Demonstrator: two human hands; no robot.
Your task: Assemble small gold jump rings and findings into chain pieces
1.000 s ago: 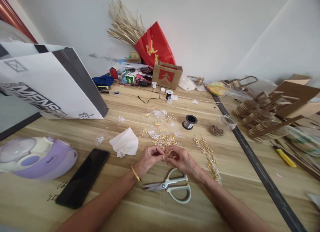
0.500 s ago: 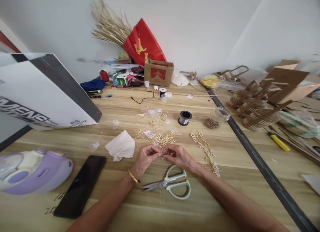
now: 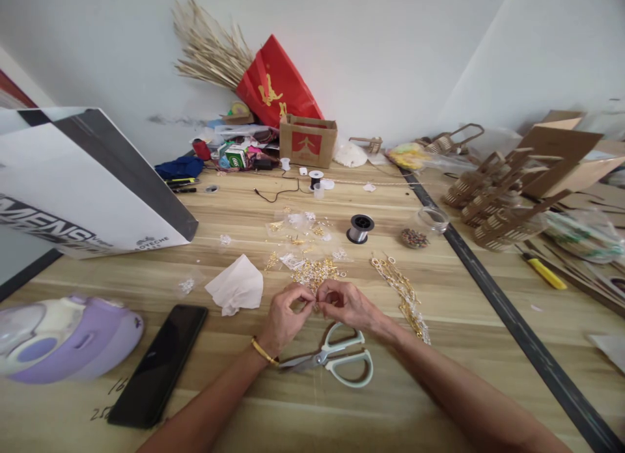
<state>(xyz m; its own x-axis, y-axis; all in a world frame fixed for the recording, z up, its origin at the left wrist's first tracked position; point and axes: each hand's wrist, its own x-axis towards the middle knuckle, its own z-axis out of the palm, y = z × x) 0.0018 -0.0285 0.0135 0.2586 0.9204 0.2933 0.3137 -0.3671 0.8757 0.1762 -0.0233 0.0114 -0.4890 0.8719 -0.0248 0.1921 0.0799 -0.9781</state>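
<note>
My left hand (image 3: pixel 289 313) and my right hand (image 3: pixel 347 302) meet fingertip to fingertip over the wooden table. Both are closed in a pinch; what lies between the fingers is too small to name. Just beyond them spreads a pile of gold and silver beads (image 3: pixel 312 272). Scissors with pale green handles (image 3: pixel 349 362) lie below my hands, blades pointing left near my left wrist, which wears a gold bracelet (image 3: pixel 264 352). Strands of gold and clear beaded chain (image 3: pixel 403 297) rest to the right of my right hand.
Around lie a tissue (image 3: pixel 237 285), a black phone (image 3: pixel 159 368), a purple-and-white device (image 3: pixel 73 339), a wire spool (image 3: pixel 360 229) and a jar of beads (image 3: pixel 415 237). A large white box (image 3: pixel 92 186) stands left; small woven baskets (image 3: pixel 498 205) and a yellow cutter (image 3: pixel 547 273) lie right.
My left wrist and forearm have shifted slightly right and down, so the bracelet sits closer to the scissor tips. The fingertips stay together in nearly the same place.
</note>
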